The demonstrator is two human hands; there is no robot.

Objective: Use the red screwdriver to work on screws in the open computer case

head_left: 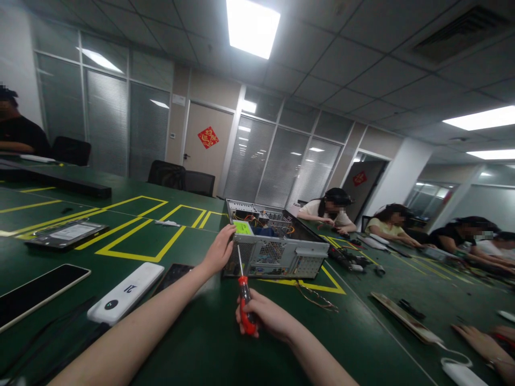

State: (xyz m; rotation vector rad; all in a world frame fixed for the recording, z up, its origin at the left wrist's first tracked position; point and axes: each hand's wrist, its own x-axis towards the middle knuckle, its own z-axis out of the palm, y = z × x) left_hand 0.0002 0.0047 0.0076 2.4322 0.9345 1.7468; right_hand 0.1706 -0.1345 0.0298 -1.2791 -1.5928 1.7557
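Observation:
An opened desktop computer case (293, 256) lies on its side on the green table, its rear panel towards me. Inside its near left corner sits a power supply (242, 228) with a bright green label, and coloured wires run behind it. My left hand (220, 251) is closed on that corner of the case, beside the power supply; some fingertips are hidden. My right hand (263, 315) grips a red and black screwdriver (246, 300) by its handle. The shaft points up and away, and its tip is at the left part of the rear panel; whether it touches a screw I cannot tell.
Left of me lie a hard drive (66, 234), a phone (40, 292) and a white device (126, 292) marked 21. Loose wires (317, 297) trail before the case. Another phone (406, 316) and a person's hand (480, 343) are at the right. Several people sit farther off.

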